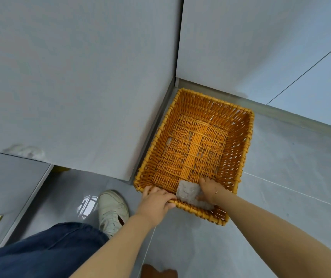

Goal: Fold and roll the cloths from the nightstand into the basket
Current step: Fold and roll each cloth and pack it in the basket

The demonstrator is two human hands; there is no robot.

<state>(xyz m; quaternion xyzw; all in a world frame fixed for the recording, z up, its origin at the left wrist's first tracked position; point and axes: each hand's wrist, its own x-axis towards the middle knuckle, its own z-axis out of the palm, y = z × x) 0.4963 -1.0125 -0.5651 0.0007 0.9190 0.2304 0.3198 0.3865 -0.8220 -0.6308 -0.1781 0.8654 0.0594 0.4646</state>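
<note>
An orange wicker basket (238,149) stands on the grey tiled floor in the corner of two grey walls. A rolled grey cloth (187,191) lies inside it against the near wall. My right hand (210,189) is inside the basket with its fingers curled round the right end of the roll. My left hand (156,199) grips the basket's near rim at the left corner, fingers hooked over the edge. The rest of the basket's floor holds nothing.
Grey wall panels (80,87) close off the left and the back of the basket. My white shoe (112,209) and dark blue trouser leg (40,249) are at the lower left. A brown object (158,271) shows at the bottom edge.
</note>
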